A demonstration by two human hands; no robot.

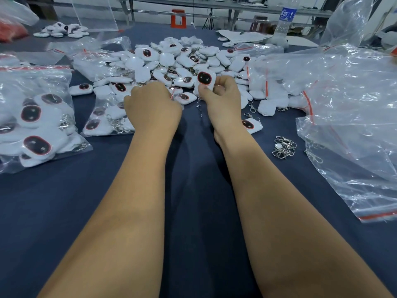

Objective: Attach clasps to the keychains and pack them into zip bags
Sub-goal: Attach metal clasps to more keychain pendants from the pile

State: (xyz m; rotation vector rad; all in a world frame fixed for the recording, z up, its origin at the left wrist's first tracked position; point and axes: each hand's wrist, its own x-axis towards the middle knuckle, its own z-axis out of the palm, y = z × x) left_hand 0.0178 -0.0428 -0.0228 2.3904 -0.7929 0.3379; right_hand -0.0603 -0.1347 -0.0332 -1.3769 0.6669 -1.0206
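Note:
My right hand (223,97) pinches a white plush keychain (205,79) with a dark red-rimmed face, held upright; its metal chain (199,107) dangles below. My left hand (152,108) lies knuckles-up at the mouth of a small zip bag (107,121) holding several keychains, fingers curled down at the bag's edge; what they hold is hidden. A large heap of loose white keychains (171,61) lies just beyond both hands. A small cluster of metal clasps (283,147) sits on the cloth to the right.
A filled zip bag (34,125) lies at the left. Empty zip bags (352,117) pile up on the right. A water bottle (284,20) stands at the back right. The table has a dark blue cloth (193,190).

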